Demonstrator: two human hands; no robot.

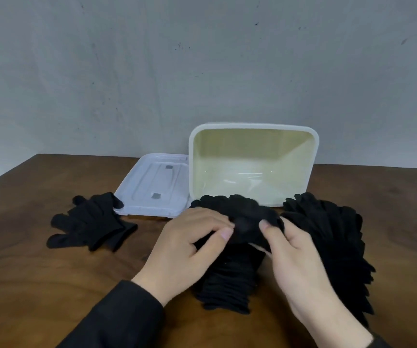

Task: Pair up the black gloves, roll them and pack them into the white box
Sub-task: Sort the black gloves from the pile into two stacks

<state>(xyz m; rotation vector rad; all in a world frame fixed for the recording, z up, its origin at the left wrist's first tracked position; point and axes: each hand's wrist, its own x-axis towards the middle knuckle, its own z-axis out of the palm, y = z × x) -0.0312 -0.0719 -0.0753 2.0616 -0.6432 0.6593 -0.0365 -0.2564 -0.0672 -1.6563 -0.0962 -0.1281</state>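
A stack of black gloves lies on the wooden table in front of me, fingers pointing toward the box. My left hand and my right hand both pinch the rolled finger end of the top gloves, thumbs facing each other. The white box sits behind them, tilted toward me, and its inside looks bare. A second pile of black gloves lies to the right. A few gloves lie flat at the left.
The box's translucent lid lies upside down on the table, left of the box. A grey wall rises close behind the table's far edge. Dark sleeves cover both my forearms.
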